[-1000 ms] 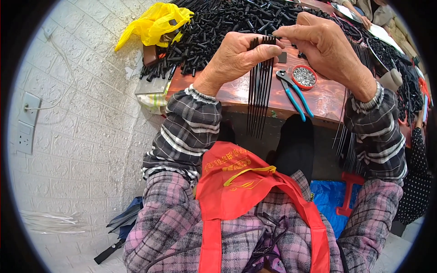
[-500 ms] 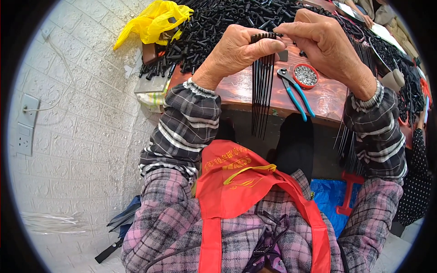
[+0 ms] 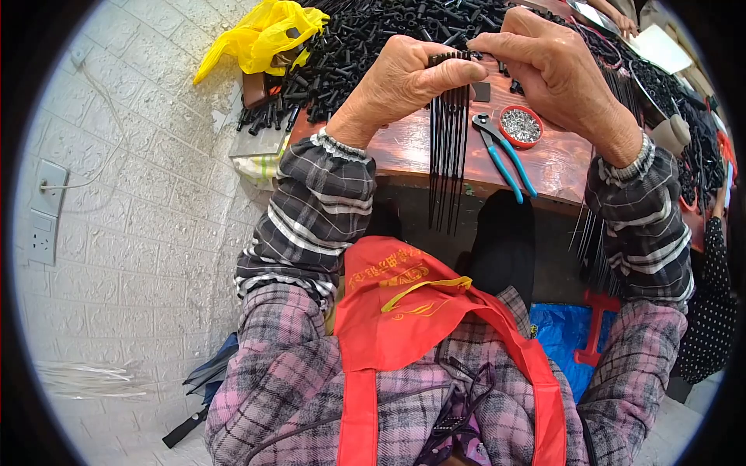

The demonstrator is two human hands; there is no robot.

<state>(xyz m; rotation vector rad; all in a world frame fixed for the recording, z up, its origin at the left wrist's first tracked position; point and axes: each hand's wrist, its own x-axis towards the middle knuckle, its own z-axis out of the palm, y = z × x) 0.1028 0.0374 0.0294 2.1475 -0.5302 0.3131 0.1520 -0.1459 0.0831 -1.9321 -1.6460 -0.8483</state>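
Above the table edge, my left hand (image 3: 416,78) pinches a row of thin black rods (image 3: 447,147) side by side; their long ends hang down past the table edge. At the right end of the row is my right hand (image 3: 548,66), its fingertips closed near the rod tops. Whatever lies between those fingertips is too small to make out. Below my right hand, pliers with blue handles (image 3: 505,159) lie on the table, beside a round red dish (image 3: 521,144) of small silvery metal pieces. A small dark flat block (image 3: 482,92) rests behind the pliers.
A big heap of black tubular parts (image 3: 373,54) covers the back of the reddish wooden table (image 3: 400,151). A yellow plastic bag (image 3: 260,39) lies at its left, near the white brick wall (image 3: 148,194). More black rods (image 3: 594,241) hang at the right, where another person's dotted sleeve (image 3: 711,303) shows.
Both hands stay at the row of rods. My left hand has shifted slightly, and the right index finger now reaches a little straighter toward the row's end.
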